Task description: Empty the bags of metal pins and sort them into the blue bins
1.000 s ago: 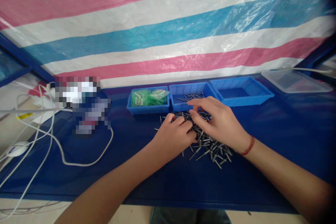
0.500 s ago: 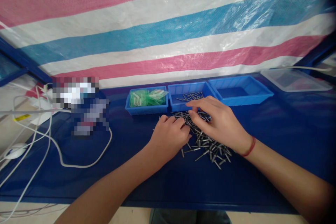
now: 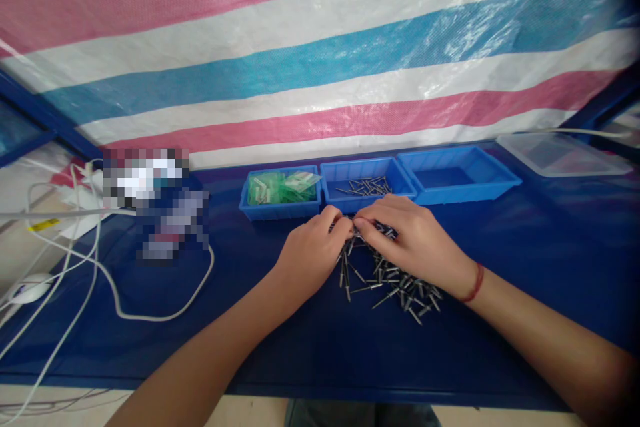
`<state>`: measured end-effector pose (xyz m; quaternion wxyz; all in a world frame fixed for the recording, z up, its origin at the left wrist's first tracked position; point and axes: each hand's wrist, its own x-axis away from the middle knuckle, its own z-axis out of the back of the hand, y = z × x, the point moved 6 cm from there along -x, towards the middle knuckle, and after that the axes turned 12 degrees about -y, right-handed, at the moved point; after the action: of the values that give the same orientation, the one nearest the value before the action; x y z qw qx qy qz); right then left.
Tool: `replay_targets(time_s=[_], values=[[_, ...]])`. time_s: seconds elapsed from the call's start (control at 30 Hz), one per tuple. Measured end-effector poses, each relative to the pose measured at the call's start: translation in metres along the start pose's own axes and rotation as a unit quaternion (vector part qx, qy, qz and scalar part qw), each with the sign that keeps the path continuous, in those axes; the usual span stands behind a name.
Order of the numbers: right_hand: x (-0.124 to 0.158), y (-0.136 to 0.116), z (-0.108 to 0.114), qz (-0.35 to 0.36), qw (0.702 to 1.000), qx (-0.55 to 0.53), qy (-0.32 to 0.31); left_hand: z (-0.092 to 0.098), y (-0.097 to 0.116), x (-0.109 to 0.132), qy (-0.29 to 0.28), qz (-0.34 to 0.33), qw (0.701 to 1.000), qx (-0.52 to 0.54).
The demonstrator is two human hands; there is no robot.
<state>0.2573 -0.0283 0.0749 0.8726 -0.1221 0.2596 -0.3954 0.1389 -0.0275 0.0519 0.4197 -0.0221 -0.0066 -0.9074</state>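
Observation:
A loose pile of metal blind rivets lies on the blue table, partly covered by my hands. My left hand is closed at the pile's left side, its curled fingers on rivets whose number is hidden. Against it, fingertips almost touching, my right hand pinches at rivets above the pile; its grip is mostly hidden. Just behind the hands stands the middle blue bin, with several rivets on its floor.
To the left, a blue bin holds green packets. Another blue bin stands right, with a clear plastic lid beyond it. White cables and blurred items cover the table's left. A striped sheet hangs behind.
My right hand has drawn back from the middle bin's front edge down to the pile. My left hand has risen slightly to meet it, and the fingers now come together.

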Motion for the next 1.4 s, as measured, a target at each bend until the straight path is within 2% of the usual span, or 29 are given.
replay_targets(time_s=[0.1, 0.2, 0.33, 0.43, 0.6, 0.83, 0.93, 1.1, 1.27, 1.4], values=[[-0.001, 0.001, -0.008, -0.012, 0.999, 0.000, -0.042, 0.003, -0.009, 0.001, 0.015, 0.013, 0.999, 0.047], [-0.001, 0.003, -0.014, -0.028, 0.998, -0.019, -0.059, 0.005, -0.014, 0.003, 0.058, 0.004, 0.990, 0.130], [-0.001, 0.008, -0.019, -0.054, 0.991, -0.100, -0.074, 0.007, -0.018, 0.005, 0.131, -0.005, 0.956, 0.262], [0.000, 0.008, -0.019, -0.068, 0.986, -0.138, -0.062, 0.007, -0.023, 0.006, 0.155, 0.020, 0.934, 0.321], [0.000, 0.006, -0.017, -0.072, 0.983, -0.159, -0.048, 0.013, -0.022, 0.008, 0.166, 0.014, 0.926, 0.338], [-0.001, 0.007, -0.020, -0.094, 0.965, -0.233, -0.075, 0.018, -0.019, 0.011, 0.196, -0.024, 0.918, 0.343], [-0.001, 0.013, -0.021, -0.105, 0.955, -0.272, -0.046, 0.018, -0.021, 0.011, 0.210, -0.030, 0.915, 0.344], [0.002, 0.020, -0.014, -0.107, 0.943, -0.315, 0.022, 0.017, -0.023, 0.009, 0.192, -0.030, 0.921, 0.338], [0.001, 0.013, -0.003, -0.088, 0.974, -0.209, 0.022, 0.010, -0.019, 0.005, 0.120, -0.027, 0.945, 0.304], [-0.004, 0.022, 0.015, -0.097, 0.982, -0.111, 0.121, 0.005, -0.027, 0.006, 0.087, 0.031, 0.961, 0.262]])
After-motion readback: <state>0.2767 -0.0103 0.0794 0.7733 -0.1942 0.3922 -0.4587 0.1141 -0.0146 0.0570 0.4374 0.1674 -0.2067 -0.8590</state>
